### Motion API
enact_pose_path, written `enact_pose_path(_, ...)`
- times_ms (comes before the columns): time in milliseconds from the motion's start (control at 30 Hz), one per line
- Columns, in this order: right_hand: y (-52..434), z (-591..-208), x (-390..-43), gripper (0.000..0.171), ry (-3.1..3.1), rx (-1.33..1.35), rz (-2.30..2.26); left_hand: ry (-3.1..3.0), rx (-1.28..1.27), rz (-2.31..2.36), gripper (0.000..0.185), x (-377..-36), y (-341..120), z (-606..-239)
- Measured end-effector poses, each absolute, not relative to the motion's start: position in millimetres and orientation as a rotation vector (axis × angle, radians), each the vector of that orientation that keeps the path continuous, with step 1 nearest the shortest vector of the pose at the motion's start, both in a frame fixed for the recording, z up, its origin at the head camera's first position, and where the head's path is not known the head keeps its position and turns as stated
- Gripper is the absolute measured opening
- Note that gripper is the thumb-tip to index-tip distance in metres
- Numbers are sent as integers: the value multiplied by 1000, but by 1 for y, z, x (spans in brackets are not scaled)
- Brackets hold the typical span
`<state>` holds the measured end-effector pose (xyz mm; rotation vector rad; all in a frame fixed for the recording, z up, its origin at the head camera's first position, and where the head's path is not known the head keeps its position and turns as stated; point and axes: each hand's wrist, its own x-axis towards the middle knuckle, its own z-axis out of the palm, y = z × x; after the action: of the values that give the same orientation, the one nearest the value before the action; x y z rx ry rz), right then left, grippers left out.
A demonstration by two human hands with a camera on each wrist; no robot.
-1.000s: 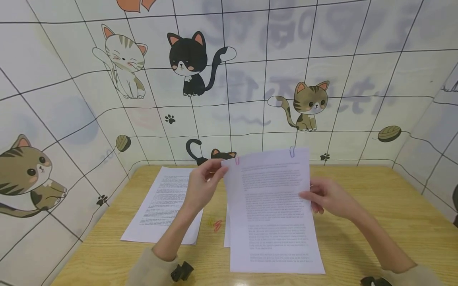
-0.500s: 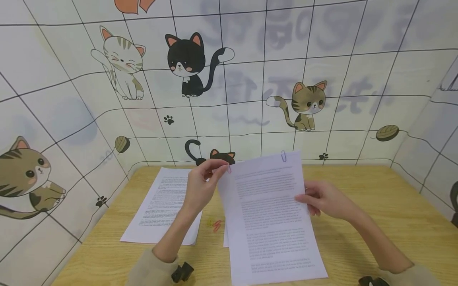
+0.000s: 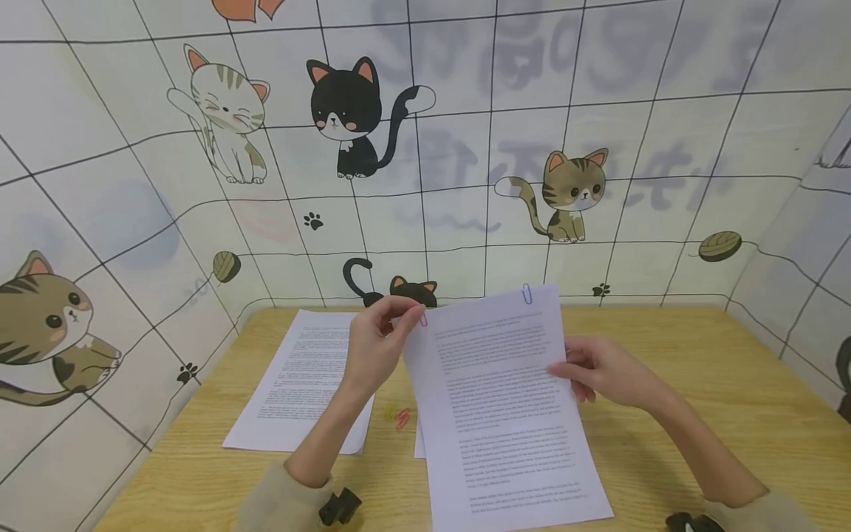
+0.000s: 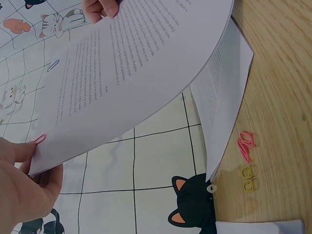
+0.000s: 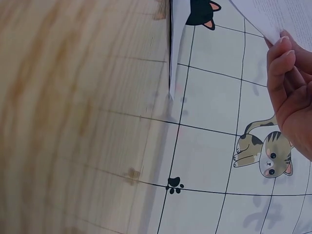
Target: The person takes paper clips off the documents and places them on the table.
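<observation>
A printed sheet of paper (image 3: 501, 414), perhaps more than one layer, is held up tilted above the table. My left hand (image 3: 377, 347) pinches its top left corner, right beside a pink paper clip (image 4: 40, 139). A blue-purple paper clip (image 3: 527, 294) sits on the top edge toward the right. My right hand (image 3: 601, 372) pinches the right edge between thumb and fingers, and in the right wrist view this hand (image 5: 295, 92) shows curled fingers at the paper's edge. Behind the held sheet, another paper (image 4: 222, 97) lies on the table, mostly hidden in the head view.
More printed paper (image 3: 299, 384) lies on the left of the wooden table (image 3: 678, 443). Loose pink paper clips (image 4: 246, 145) and yellow paper clips (image 4: 248, 179) lie between the papers. A wall covering with cartoon cats (image 3: 346, 118) stands behind the table.
The held sheet has shifted slightly left and down and tilted more. My left thumb and fingers have come up against the pink clip. My right hand has moved a little left with the sheet.
</observation>
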<state>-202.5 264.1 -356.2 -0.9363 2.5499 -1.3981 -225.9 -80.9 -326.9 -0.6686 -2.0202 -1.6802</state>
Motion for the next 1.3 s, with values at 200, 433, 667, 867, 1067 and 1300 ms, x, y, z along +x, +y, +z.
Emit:
enact_pose_path(200, 264, -356, -204, 17, 2556, -931, -1392, -1979, -615, -1758, 7, -223, -79, -325)
enact_pose_path(433, 263, -355, -204, 16, 2534, -984, -1413, -1886, -588, -1828, 9, -223, -78, -324)
enact_pose_path(667, 266, -353, -203, 15, 2556, -992, -1403, -1815, -570, -1857, 12, -229, -85, -323)
enact_pose_path(867, 269, -352, -204, 17, 2578, -995, -1395, -1802, -585, -1868, 14, -233, -92, -321)
enact_pose_path(1067, 272, -352, -205, 18, 2593, -970, -1402, -1794, -592, -1898, 14, -235, -96, -321)
enact_pose_path(1300, 277, -355, -207, 18, 2615, -960, -1400, -1918, -566, -1906, 12, -233, -100, -324)
